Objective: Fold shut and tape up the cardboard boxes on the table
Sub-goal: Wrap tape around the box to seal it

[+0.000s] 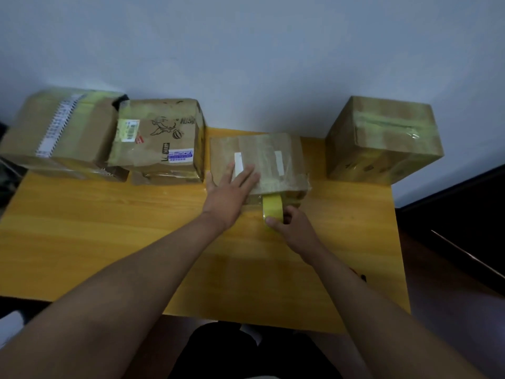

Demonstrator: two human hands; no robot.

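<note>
**Head view: taping the low middle box**

Yellow wooden bench (109,228) against a pale wall (246,50); its near edge and right edge are bare, with dark floor beyond. Large boxes: far-left box (62,132), its left end blurred; printed box (161,138) touching it; right box (382,140), well apart at the back corner. Low middle box (259,162) lies between them, flaps closed under clear tape. Left hand (232,187) presses flat on its top, fingers straight. Right hand (289,225) grips the yellow tape roll (272,207) against the box's near face, which the roll partly hides.
</note>
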